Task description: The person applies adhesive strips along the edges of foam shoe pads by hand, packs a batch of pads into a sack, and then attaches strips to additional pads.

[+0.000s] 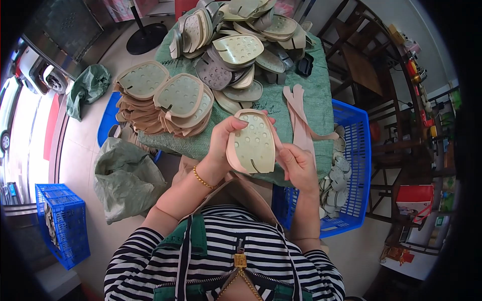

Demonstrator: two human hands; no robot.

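Observation:
A pale, rounded pad (251, 145) with round dimples and a short slit is held up over the front of the green-covered table. My left hand (223, 138) grips its left side, thumb on the dimpled face and fingers behind. A pinkish strip (277, 136) follows the pad's right edge. My right hand (297, 163) pinches this strip close to the lower right edge of the pad. Behind my right hand, loose pink strips (297, 113) lie on the green cover. Stacks of similar pads with tan edges (183, 95) stand to the left.
A heap of unbanded pads (238, 47) covers the table's back. Blue baskets stand right (359, 165) and far left (63, 226), the right one holding pads. A green sack (125, 175) sits by my left arm. Wooden chairs (361, 70) stand at right.

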